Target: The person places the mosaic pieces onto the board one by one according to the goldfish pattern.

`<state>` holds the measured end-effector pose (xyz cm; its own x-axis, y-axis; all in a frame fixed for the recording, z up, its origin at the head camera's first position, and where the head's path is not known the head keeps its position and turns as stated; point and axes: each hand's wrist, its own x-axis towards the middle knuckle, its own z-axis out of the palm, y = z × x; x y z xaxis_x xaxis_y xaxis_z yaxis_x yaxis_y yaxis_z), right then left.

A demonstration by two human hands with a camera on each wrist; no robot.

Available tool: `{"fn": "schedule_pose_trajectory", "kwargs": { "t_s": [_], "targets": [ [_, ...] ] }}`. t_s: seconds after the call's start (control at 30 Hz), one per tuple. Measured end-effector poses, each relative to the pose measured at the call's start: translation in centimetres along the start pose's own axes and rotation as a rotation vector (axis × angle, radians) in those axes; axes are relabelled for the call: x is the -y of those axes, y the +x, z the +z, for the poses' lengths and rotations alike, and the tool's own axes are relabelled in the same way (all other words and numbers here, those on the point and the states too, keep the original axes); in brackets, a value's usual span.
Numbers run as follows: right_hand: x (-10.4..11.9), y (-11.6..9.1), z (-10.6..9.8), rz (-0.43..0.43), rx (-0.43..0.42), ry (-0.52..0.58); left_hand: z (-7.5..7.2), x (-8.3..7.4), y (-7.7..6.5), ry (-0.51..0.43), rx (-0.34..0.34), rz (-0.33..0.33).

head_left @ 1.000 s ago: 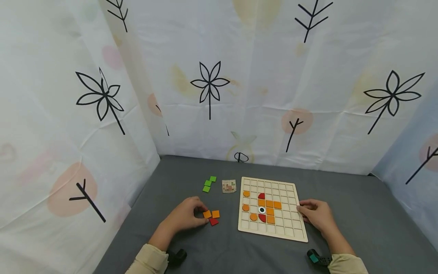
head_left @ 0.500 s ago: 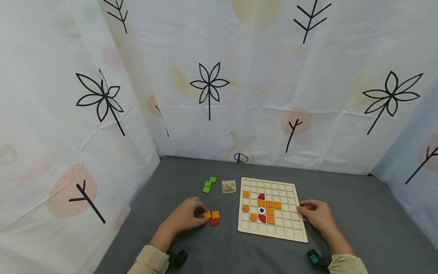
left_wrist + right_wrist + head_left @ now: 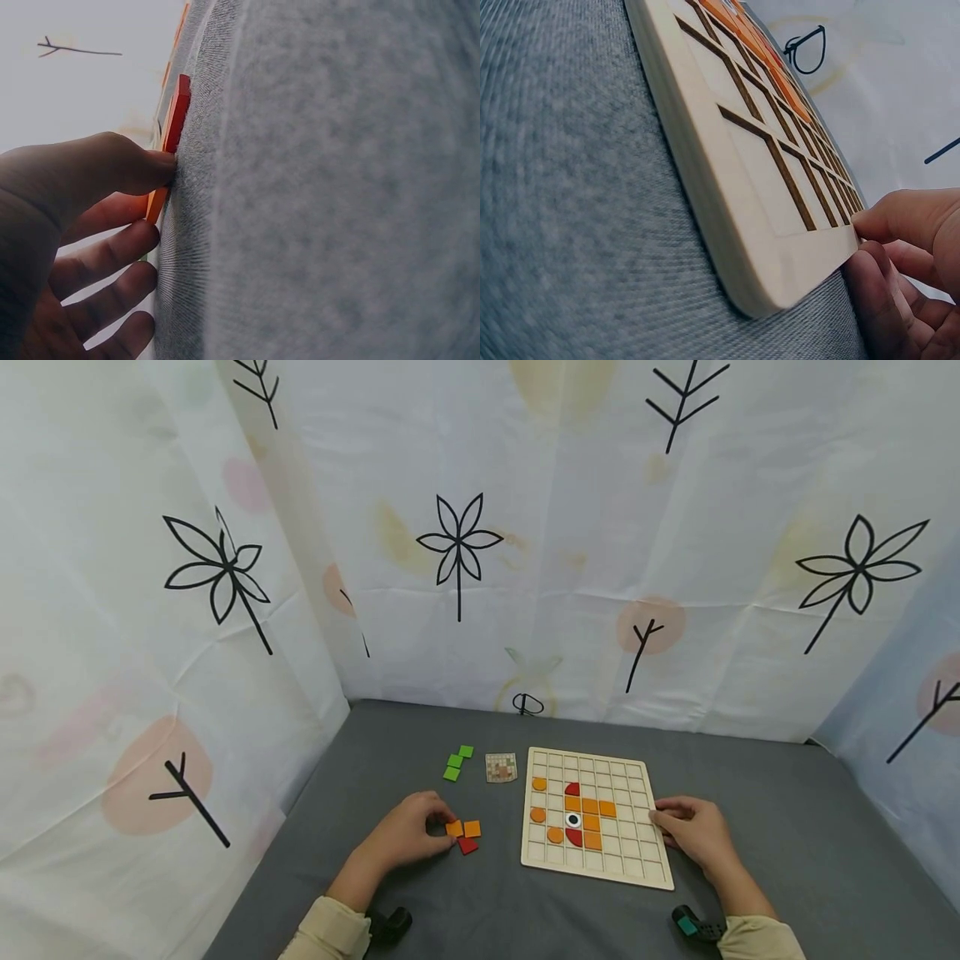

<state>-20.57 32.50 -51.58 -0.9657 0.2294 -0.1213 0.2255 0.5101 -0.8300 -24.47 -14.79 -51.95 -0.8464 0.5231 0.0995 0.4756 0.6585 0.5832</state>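
Observation:
My left hand point(image 3: 411, 831) pinches an orange square tile point(image 3: 454, 829) low over the table, thumb on the near side and index finger on the far side. In the left wrist view, part of that orange tile point(image 3: 156, 204) shows below the thumb. Beside it lie another orange square tile point(image 3: 472, 828) and a red tile point(image 3: 468, 845). My right hand point(image 3: 693, 829) holds the right edge of the wooden grid board point(image 3: 630, 852), its thumb on the rim in the right wrist view. Orange squares, orange discs, red quarter-round pieces and a round eye piece point(image 3: 573, 820) sit in its cells.
Several green square tiles point(image 3: 455, 762) lie toward the back left. Between them and the board is a small printed picture card point(image 3: 501, 768). A patterned white curtain point(image 3: 555, 635) closes off the back of the grey table point(image 3: 757, 802).

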Motion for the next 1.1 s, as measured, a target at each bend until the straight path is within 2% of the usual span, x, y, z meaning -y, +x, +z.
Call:
{"fn": "schedule_pose_trajectory", "kwargs": {
  "t_s": [0.37, 0.57, 0.8, 1.1],
  "targets": [
    [0.0, 0.1, -0.1, -0.025, 0.014, -0.008, -0.1, -0.1, 0.3, -0.020, 0.002, -0.012],
    [0.1, 0.1, -0.1, -0.027, 0.016, -0.012, -0.2, -1.0, 0.9, -0.042, -0.013, 0.003],
    [0.2, 0.1, -0.1, -0.028, 0.016, -0.010, 0.1, -3.0, 2.8, -0.050, -0.041, 0.058],
    [0.0, 0.1, 0.0, 0.008, 0.011, -0.006, 2.2, -6.1, 6.0, -0.105, -0.022, 0.130]
  ]
}}
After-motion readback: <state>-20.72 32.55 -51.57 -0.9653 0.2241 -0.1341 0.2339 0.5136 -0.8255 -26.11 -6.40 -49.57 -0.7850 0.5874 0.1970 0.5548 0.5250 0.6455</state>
